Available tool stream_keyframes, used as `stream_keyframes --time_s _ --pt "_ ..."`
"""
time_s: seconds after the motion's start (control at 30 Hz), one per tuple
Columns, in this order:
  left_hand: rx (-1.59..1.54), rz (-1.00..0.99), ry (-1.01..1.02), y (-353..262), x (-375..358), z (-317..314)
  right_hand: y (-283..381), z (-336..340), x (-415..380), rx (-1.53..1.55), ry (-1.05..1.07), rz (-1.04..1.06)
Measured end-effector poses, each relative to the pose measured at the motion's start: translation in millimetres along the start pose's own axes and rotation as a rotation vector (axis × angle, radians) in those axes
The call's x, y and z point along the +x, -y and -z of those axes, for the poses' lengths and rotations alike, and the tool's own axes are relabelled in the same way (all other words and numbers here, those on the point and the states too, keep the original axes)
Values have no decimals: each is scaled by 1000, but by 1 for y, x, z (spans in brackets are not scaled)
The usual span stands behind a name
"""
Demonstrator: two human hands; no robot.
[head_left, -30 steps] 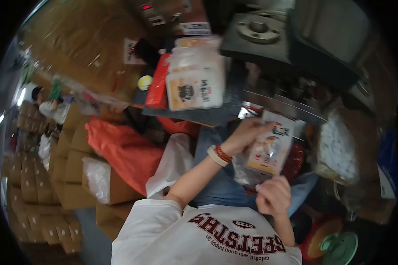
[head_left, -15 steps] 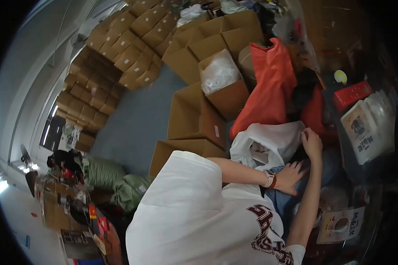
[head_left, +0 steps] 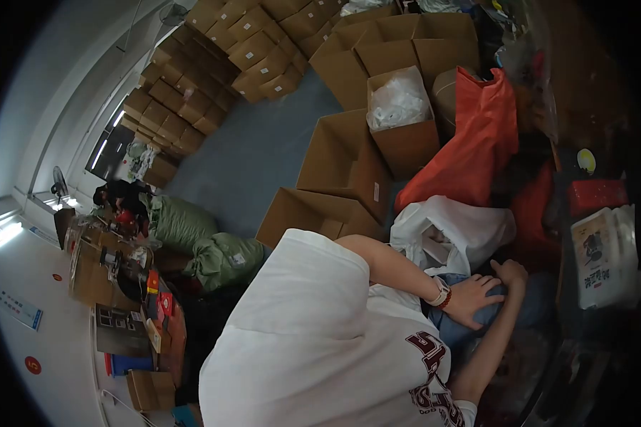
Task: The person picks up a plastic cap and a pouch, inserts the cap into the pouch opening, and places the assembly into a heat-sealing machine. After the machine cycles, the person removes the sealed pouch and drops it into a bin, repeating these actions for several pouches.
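My left hand (head_left: 475,302), with a watch and a red bracelet at its wrist, lies with fingers spread on the blue jeans (head_left: 449,329) over my leg. Just beyond it, my right hand (head_left: 510,272) rests by the knee, its fingers loosely bent and nothing visible in them. Close to both hands sits a white plastic bag (head_left: 481,226) with its mouth open and pale contents inside; the right hand is apart from it. Behind the bag leans a large orange-red bag (head_left: 477,142).
Open cardboard boxes (head_left: 345,158) stand beside me, one box (head_left: 404,146) filled with white plastic. Stacked cartons (head_left: 263,60) line the far side. At right lie a red box (head_left: 597,196) and printed pouches (head_left: 605,256). Another person (head_left: 124,199) is near green sacks (head_left: 181,224).
My right hand has left the edge of the white bag and come down onto the knee. My left hand stays on the jeans. The camera view has turned, shifting the surroundings rightward.
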State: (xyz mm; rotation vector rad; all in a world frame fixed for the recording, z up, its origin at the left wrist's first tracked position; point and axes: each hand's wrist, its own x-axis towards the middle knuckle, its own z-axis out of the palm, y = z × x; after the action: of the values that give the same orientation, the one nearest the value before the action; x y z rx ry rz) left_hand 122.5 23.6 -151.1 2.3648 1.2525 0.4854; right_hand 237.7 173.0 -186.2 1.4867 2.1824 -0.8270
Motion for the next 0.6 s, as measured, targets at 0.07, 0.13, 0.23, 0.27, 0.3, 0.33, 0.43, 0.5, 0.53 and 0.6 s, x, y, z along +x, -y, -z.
stream_keyframes --time_s 0.07,0.13,0.23,0.27,0.3,0.33,0.43,0.5,0.53,0.6 --pt "-15 6 1 1 1 0 1 0 -4 5 -21 9" --pt "-27 4 8 6 3 1 4 0 -6 -17 -102 20" --pt "-29 -4 -4 10 1 -2 6 0 -5 -38 -98 31" --pt "-28 -8 -11 11 0 -2 7 -1 -4 -44 -91 37" --pt "-23 -11 -20 13 0 -1 9 -2 -3 -43 -129 44" --pt "-22 -3 -25 16 -1 -3 11 -3 -2 -42 -168 50" --pt "-17 5 -46 24 -4 -5 17 -2 3 -57 -169 55" --pt "-30 5 -32 29 -3 -4 21 0 7 -71 -140 48" --pt "-39 10 -36 31 -2 -4 21 2 8 -79 -118 34" --pt "-64 19 -4 35 -1 -4 24 6 8 -91 -105 20"
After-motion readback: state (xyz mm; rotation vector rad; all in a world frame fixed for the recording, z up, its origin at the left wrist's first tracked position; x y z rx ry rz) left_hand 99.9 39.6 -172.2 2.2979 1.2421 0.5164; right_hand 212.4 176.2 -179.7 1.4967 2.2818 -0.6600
